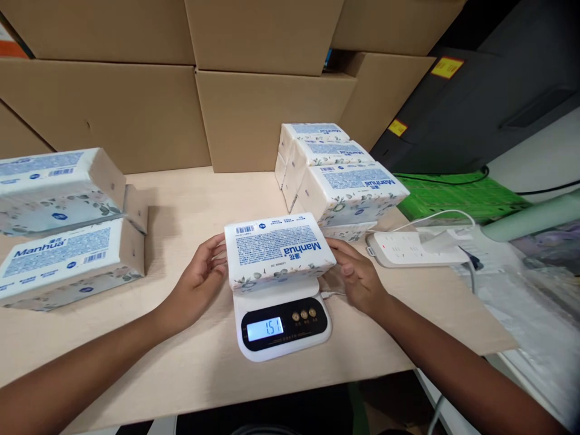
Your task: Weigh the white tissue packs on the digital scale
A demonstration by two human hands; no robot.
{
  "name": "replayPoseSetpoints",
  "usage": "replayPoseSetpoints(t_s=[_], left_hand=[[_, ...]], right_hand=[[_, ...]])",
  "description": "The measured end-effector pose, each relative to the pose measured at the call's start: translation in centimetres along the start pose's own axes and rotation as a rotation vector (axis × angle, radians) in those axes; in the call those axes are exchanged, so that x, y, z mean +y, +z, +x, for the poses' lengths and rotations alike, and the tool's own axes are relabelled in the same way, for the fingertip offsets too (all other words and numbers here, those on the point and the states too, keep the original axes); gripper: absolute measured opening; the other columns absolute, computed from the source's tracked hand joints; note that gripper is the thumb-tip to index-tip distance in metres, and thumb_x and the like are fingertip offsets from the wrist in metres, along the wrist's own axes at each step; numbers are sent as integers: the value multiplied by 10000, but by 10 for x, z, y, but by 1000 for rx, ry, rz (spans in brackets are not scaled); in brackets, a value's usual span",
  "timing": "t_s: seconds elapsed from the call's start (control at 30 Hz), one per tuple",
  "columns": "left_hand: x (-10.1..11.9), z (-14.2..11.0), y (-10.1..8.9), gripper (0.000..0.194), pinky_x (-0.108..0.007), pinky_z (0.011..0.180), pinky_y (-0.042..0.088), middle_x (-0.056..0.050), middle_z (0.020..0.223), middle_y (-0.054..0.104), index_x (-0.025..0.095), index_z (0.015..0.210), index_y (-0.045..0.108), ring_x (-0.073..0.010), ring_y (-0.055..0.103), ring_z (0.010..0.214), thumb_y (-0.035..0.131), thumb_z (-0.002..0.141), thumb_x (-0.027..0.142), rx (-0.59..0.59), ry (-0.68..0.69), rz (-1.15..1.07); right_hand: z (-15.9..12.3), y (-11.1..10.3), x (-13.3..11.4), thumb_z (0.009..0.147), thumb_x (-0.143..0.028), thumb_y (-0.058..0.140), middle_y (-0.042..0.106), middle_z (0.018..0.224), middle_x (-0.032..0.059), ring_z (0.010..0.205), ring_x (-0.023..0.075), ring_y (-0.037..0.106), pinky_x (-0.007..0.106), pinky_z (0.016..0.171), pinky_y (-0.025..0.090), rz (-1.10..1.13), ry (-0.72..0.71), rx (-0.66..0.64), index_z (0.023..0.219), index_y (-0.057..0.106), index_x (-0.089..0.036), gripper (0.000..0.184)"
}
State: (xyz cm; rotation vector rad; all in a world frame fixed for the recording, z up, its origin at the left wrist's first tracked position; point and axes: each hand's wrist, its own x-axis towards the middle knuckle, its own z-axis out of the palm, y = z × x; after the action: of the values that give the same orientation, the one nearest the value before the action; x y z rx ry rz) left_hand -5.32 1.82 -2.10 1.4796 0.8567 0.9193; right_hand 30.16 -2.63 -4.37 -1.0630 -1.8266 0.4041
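Note:
A white pack of tissues printed "Manhua" lies on the platform of a white digital scale, its print upside down to me. The scale's lit display reads 151; I cannot tell whether there is a decimal point. My left hand grips the pack's left end with curled fingers. At the right end, my right hand has its fingers against the pack, partly hidden behind the corner, with the thumb raised along its near side.
Stacked tissue packs stand behind on the right and at the left. A white power strip lies at the table's right edge, near a green crate. Cardboard boxes form a wall at the back. A cable runs to the scale.

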Motion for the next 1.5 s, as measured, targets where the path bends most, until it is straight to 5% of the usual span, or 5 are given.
replayPoseSetpoints(t_s=[1.23, 1.37, 1.5], left_hand=[[3, -1, -1, 636, -631, 1312, 425, -88, 1746, 480, 384, 1617, 448, -372, 452, 1620, 700, 1042, 486, -34, 47, 134], [-3, -3, -5, 588, -597, 1241, 501, -76, 1758, 443, 440, 1635, 377, -346, 487, 1588, 614, 1097, 471, 71, 133, 194], [-9, -18, -5, 643, -603, 1211, 513, -76, 1695, 475, 493, 1686, 338, -369, 519, 1524, 582, 1100, 392, 189, 388, 555]], right_hand=[[4, 5, -11, 1141, -597, 438, 784, 1380, 145, 1243, 321, 775, 471, 1022, 667, 15, -49, 10, 1347, 828, -269, 549], [8, 6, -10, 1133, -618, 450, 792, 1354, 172, 1245, 315, 778, 460, 1045, 664, 13, -68, 31, 1350, 821, -229, 580], [14, 9, -9, 1128, -658, 410, 796, 1358, 178, 1260, 306, 781, 448, 1065, 665, -12, -78, 47, 1395, 793, -219, 641]])
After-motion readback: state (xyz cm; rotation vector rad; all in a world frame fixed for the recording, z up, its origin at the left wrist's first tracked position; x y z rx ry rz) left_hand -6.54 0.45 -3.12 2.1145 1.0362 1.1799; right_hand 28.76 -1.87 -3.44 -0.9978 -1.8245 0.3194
